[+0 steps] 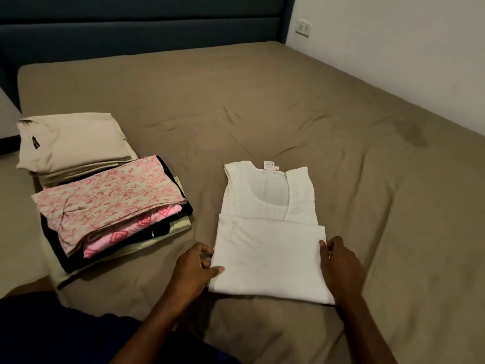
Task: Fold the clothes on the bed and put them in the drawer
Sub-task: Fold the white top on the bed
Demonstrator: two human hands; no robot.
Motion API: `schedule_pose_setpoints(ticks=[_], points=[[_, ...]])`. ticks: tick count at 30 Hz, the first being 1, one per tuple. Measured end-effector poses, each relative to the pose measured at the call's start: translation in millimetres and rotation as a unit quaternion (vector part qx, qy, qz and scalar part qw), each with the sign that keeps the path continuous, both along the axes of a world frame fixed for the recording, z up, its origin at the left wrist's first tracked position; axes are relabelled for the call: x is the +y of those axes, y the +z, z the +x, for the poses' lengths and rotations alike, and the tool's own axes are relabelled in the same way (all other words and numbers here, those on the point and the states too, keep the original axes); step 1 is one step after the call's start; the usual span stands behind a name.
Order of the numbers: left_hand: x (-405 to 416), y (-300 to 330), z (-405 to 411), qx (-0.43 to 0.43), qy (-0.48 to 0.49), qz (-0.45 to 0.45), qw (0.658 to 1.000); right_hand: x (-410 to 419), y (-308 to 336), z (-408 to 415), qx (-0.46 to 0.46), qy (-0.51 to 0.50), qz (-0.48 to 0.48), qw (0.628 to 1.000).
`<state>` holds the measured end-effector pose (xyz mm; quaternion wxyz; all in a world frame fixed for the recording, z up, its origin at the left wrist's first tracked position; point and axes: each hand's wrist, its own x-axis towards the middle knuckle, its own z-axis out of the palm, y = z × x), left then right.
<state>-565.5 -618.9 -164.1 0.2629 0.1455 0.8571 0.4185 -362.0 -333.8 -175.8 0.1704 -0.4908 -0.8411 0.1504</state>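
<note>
A white top point(267, 232) is being pinched at its side edges by the left hand point(195, 269) and right hand point(341, 269), fingers clamped on cloth. A brown-sheeted bed point(288, 106) is being backed by a dark headboard point(131, 24) at the far side, with folded stacks point(105, 200) lying at left.

Both hands are on the white sleeveless top point(267, 232), which lies half-folded on the brown bed point(288, 106), its lower part doubled up over the body. The left hand point(195, 269) pinches the left edge, and the right hand point(339, 266) grips the right edge. To the left sits a folded stack point(110, 208), pink floral piece on top, with a beige folded pile point(70, 143) just beyond.
</note>
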Motion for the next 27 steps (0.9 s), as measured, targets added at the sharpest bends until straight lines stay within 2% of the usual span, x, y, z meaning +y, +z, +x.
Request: schedule_pose_setpoints(ticks=[3,5,7,9,14,18,25,27], points=[[8.8,12.3,4.6,0.147,-0.024,-0.072,0.986,9.9,6.8,-11.7,-0.004,-0.008,0.089,0.996],[22.4,21.7,3.1,0.247,-0.023,-0.071,0.966,19.7,11.3,-28.5,-0.006,-0.006,0.131,0.991],[42.1,29.3,-10.4,0.292,-0.014,-0.045,0.955,29.8,16.0,-55.3,0.01,0.016,0.135,0.991],[68.0,32.1,-35.4,0.271,0.008,-0.018,0.962,35.1,19.2,-91.0,0.032,0.065,0.112,0.991],[138.5,34.9,-107.0,0.141,0.118,0.055,0.981,31.4,6.4,-188.7,0.029,0.219,0.06,0.973],[186.2,32.2,-165.3,0.082,0.133,0.032,0.987,30.7,-14.3,-245.7,0.035,0.328,0.053,0.943],[222.8,20.1,-223.2,0.031,0.133,0.016,0.99,33.0,-33.9,-295.4,0.045,0.36,0.057,0.93],[225.7,21.0,-225.2,0.044,0.113,0.005,0.993,30.6,-40.0,-292.4,0.058,0.36,0.045,0.93]])
